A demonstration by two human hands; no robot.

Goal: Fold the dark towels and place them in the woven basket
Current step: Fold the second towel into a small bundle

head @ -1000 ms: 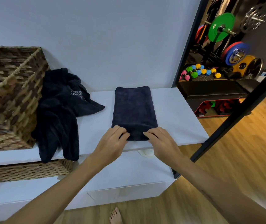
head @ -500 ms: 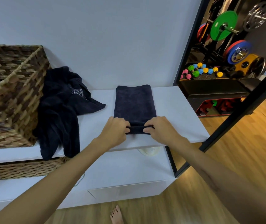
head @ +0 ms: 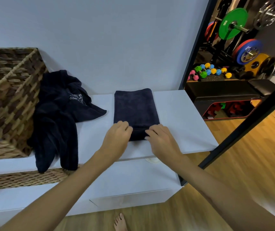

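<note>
Both hands, left hand (head: 116, 139) and right hand (head: 162, 140), were curled onto the near edge of the folded towel (head: 136, 107) on the counter (head: 180, 117); since a second earlier that edge had been rolled forward, starting another fold. Basket (head: 13, 90) not yet loaded. Pale lettering on the crumpled towel (head: 58, 114) was illegible.

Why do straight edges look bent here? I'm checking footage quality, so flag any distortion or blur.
Head view: wide-angle lens bows the black frame and white shelf edges; both forearms smear near the bottom corners; the folded towel stays sharp but shows little texture.
</note>
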